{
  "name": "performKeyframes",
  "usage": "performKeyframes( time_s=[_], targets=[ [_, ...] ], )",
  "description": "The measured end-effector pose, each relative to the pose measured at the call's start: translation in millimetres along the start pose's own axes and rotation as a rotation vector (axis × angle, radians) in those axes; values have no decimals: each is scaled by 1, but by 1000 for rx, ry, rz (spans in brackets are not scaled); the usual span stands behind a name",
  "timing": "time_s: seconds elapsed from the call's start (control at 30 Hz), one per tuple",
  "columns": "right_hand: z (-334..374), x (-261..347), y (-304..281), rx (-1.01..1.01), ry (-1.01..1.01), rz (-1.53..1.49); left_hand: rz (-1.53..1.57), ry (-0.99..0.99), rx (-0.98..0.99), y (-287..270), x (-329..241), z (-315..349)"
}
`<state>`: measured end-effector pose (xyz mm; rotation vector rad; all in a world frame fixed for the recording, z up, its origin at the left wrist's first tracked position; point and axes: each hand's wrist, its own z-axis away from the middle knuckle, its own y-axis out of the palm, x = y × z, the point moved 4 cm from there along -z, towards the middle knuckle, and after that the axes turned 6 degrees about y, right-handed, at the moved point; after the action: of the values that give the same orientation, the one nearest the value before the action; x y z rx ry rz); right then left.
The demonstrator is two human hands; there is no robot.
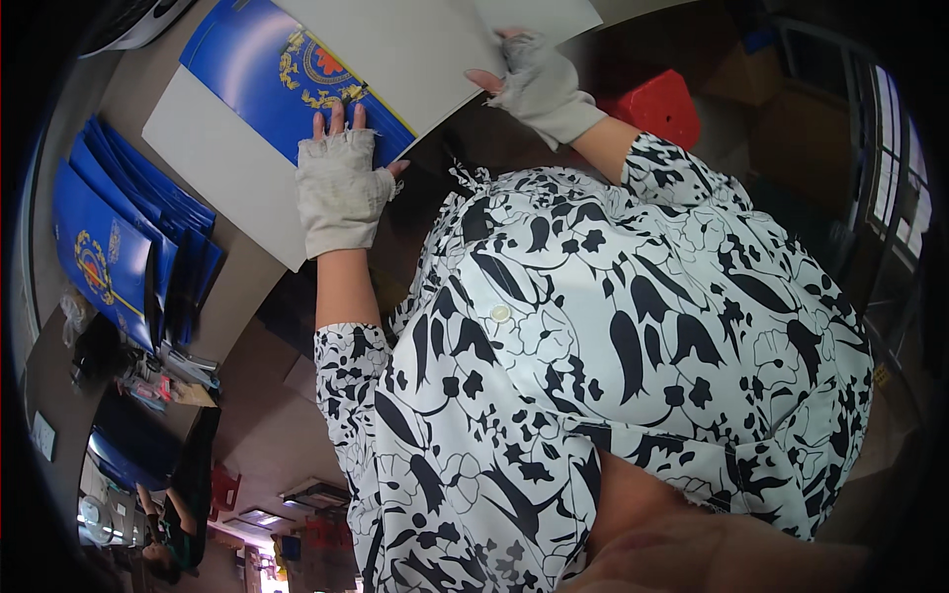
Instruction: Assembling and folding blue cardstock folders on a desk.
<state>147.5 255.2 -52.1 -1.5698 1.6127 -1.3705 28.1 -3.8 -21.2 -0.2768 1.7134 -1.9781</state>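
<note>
My left hand (346,188), in a pale fingerless glove, lies with its fingers stretched out on the lower edge of a glossy blue printed cover (232,59). The cover carries a gold and red emblem and a yellow stripe. Beneath it is a large white sheet (213,153). To the right, my right hand (539,89), gloved the same way, is over another white sheet (415,49). Its thumb points left, apart from the fingers, which are slightly blurred. I see nothing held in it.
A fanned stack of similar blue covers (119,237) lies on the table at the left. A red stool (652,109) stands beyond my right forearm. At the lower left another person (178,524) is beside a dark blue sheet.
</note>
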Motion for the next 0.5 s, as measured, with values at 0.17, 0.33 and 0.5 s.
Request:
performKeyframes(
  time_s=[0.17, 0.33, 0.5],
  targets=[
    [16, -3, -2, 332, 945, -985, -3, 8, -52, 4, 1, 4],
    [4, 5, -17, 596, 1463, -772, -10, -15, -68, 5, 2, 7],
    [7, -22, -9, 395, 545, -302, -12, -6, -73, 4, 0, 5]
  ],
)
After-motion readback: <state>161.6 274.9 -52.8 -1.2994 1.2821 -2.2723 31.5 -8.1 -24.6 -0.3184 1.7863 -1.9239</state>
